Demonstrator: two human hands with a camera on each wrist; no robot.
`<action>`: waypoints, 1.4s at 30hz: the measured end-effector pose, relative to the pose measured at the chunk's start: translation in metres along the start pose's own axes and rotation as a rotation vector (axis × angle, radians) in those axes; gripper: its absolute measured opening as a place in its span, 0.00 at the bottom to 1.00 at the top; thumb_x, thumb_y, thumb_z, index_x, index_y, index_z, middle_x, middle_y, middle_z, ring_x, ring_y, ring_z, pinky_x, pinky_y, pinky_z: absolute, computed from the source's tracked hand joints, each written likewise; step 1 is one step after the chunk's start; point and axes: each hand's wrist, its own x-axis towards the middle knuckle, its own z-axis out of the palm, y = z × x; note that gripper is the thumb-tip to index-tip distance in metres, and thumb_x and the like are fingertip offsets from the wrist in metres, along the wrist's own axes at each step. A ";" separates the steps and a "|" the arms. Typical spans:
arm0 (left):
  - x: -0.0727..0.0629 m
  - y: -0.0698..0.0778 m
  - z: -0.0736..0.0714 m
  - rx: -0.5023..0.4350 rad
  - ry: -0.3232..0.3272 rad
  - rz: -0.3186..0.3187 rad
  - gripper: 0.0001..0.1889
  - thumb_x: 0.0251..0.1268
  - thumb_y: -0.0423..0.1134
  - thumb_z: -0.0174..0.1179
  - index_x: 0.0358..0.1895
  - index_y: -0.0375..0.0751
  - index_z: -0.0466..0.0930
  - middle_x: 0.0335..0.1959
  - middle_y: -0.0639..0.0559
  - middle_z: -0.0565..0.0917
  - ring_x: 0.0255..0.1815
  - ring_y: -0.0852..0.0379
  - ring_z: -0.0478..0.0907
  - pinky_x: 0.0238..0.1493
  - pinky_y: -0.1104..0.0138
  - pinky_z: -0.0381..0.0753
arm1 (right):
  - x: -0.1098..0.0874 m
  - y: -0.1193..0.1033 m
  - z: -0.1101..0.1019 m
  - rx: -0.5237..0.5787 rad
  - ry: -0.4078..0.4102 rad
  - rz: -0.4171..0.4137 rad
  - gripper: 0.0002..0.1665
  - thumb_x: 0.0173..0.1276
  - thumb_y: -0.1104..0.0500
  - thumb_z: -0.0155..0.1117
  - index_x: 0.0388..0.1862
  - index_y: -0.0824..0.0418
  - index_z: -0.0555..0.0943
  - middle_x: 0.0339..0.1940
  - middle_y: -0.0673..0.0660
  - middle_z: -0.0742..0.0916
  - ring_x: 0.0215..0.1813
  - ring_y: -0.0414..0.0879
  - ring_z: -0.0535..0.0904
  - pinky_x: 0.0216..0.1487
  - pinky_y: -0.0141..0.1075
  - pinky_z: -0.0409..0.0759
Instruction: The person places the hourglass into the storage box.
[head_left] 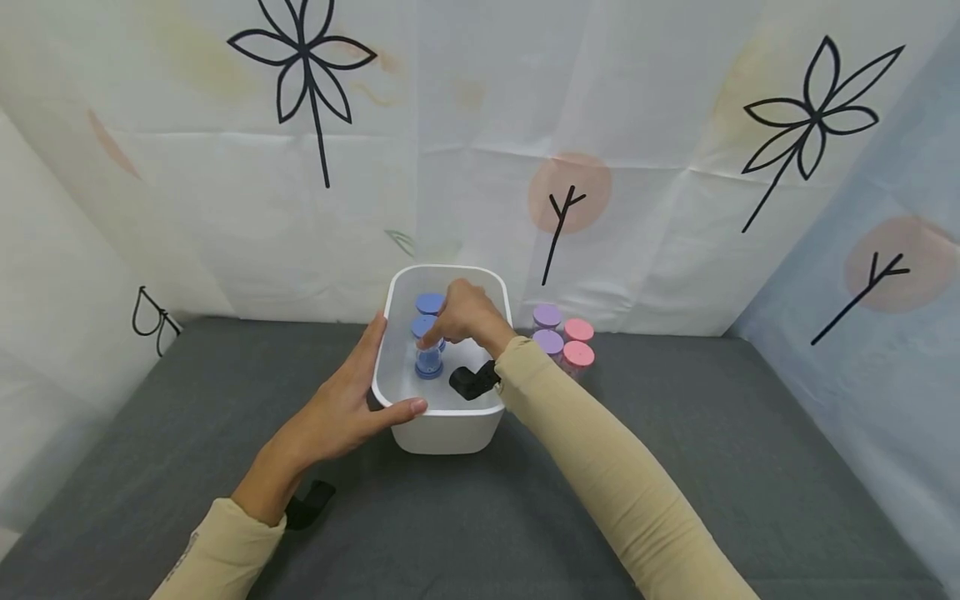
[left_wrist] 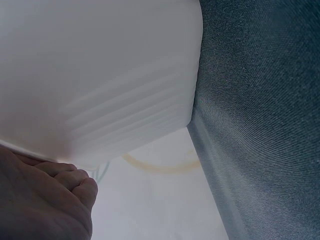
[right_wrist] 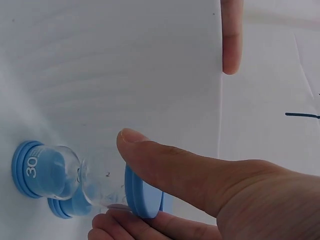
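A white plastic bin [head_left: 442,433] stands on the table, with several blue-capped sand timers inside along its left side. My left hand [head_left: 341,408] holds the bin's near left corner, fingers along the left wall and thumb over the front rim. Reaching down into the bin, my right hand [head_left: 468,315] holds the nearest blue sand timer [right_wrist: 50,172] by its top cap, between thumb and fingers. This timer stands upright, with "30" printed on its base. Behind it, another blue sand timer [head_left: 423,325] is partly covered by the hand, and one more blue cap [head_left: 430,302] shows farther back.
Two purple-capped sand timers [head_left: 548,342] and two pink-capped sand timers [head_left: 578,354] stand close together just right of the bin. A dark grey cloth covers the table [head_left: 712,467]. A patterned white curtain [head_left: 465,192] hangs directly behind.
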 end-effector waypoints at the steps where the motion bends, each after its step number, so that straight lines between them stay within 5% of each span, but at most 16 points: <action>1: 0.000 0.000 0.000 0.000 -0.001 0.000 0.60 0.62 0.56 0.70 0.82 0.66 0.28 0.83 0.59 0.40 0.72 0.46 0.64 0.63 0.42 0.69 | 0.000 0.000 0.000 0.002 0.000 0.002 0.23 0.45 0.53 0.89 0.32 0.63 0.85 0.25 0.54 0.88 0.28 0.44 0.82 0.30 0.36 0.77; 10: 0.000 0.001 0.001 0.001 -0.006 -0.012 0.60 0.62 0.57 0.70 0.82 0.66 0.27 0.83 0.58 0.39 0.71 0.43 0.64 0.63 0.41 0.69 | -0.001 0.002 -0.003 0.015 -0.011 0.018 0.24 0.46 0.54 0.89 0.37 0.64 0.87 0.27 0.53 0.88 0.31 0.45 0.84 0.37 0.40 0.80; 32: 0.001 -0.001 0.002 -0.039 -0.012 -0.004 0.60 0.62 0.56 0.70 0.82 0.68 0.27 0.83 0.60 0.39 0.71 0.45 0.65 0.64 0.41 0.68 | -0.002 0.005 -0.012 0.044 0.045 -0.006 0.23 0.44 0.51 0.89 0.35 0.63 0.91 0.29 0.56 0.90 0.31 0.46 0.84 0.29 0.36 0.75; 42: -0.001 -0.001 0.001 -0.031 -0.010 -0.004 0.60 0.62 0.56 0.70 0.82 0.66 0.27 0.83 0.57 0.40 0.72 0.43 0.64 0.65 0.39 0.66 | -0.017 0.015 -0.031 0.207 0.039 -0.134 0.34 0.49 0.52 0.86 0.53 0.65 0.87 0.44 0.53 0.90 0.49 0.47 0.85 0.52 0.41 0.81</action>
